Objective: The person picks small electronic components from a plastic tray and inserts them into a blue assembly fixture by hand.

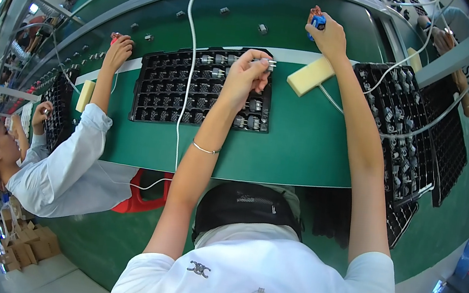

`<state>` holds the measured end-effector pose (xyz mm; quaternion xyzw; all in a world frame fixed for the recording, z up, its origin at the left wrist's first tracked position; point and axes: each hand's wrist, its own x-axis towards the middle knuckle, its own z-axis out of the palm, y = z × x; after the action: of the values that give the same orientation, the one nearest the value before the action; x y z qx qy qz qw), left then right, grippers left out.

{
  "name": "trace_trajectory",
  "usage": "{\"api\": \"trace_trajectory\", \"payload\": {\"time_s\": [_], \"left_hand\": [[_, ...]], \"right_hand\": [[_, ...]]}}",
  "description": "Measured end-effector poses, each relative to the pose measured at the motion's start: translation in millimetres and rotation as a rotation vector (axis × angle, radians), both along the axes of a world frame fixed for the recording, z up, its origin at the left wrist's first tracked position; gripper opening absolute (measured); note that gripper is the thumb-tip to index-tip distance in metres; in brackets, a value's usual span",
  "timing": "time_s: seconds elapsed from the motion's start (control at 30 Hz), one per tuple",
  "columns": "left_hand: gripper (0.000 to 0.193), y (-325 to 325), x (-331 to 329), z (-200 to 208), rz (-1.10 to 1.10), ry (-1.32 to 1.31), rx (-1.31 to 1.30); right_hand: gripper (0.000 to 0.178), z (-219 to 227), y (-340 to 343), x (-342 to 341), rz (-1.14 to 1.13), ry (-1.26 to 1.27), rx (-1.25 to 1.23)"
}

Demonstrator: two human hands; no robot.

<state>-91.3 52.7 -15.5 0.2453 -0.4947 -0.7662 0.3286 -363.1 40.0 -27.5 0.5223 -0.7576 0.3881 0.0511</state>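
My left hand (247, 76) is closed, pinching a small plug-like part (270, 65) with shiny metal pins between thumb and fingertips. It hovers over the right side of a black compartment tray (161, 92). Similar grey parts fill some pockets along the tray's far and right sides; many pockets at left hold none. Farther off to the right, my right hand (330, 39) is wrapped round a blue object (317, 23) with a reddish-brown end; its exact kind is unclear. A pale yellow block (311, 76) lies on the green bench below that wrist.
A white cable (188, 69) hangs across the tray. Loose parts (263, 29) sit along the far green strip. Stacked black trays (398, 118) full of parts stand at right, with another cable over them. A co-worker (60, 165) at left holds a red object (115, 37).
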Motion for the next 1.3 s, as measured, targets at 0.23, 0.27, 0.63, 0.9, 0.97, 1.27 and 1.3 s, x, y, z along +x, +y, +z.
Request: {"api": "trace_trajectory", "payload": {"time_s": [0.23, 0.27, 0.63, 0.9, 0.97, 1.27, 1.3], "left_hand": [[0.015, -1.7, 2.9, 0.0, 0.012, 0.055, 0.057], [0.016, -2.1, 1.5, 0.1, 0.024, 0.052, 0.026], [0.021, 21.2, -4.0, 13.8, 0.056, -0.098, -0.275], [0.023, 29.7, -4.2, 17.9, 0.034, -0.144, -0.351], [0.025, 27.4, -2.1, 23.1, -0.133, -0.155, -0.282], [0.042, -22.1, 47.0, 36.3, 0.432, -1.193, -1.021], [0.040, -28.1, 53.9, 35.5, 0.412, -1.380, -1.041]], "right_hand": [[0.055, -6.4, -18.9, -3.9, -0.013, 0.097, 0.122], [0.051, -4.8, -15.6, -4.1, -0.022, 0.107, 0.060], [0.027, 33.6, 104.6, 92.0, 0.489, -1.103, 0.004], [0.031, 22.4, 119.8, 85.0, 0.590, -1.382, 0.098], [0.034, 26.5, 124.4, 80.6, 0.663, -1.376, 0.133], [0.033, 26.7, 130.7, 36.4, 0.244, -0.547, 0.021], [0.036, 19.1, 131.0, 32.6, 0.153, -0.373, 0.034]]}}
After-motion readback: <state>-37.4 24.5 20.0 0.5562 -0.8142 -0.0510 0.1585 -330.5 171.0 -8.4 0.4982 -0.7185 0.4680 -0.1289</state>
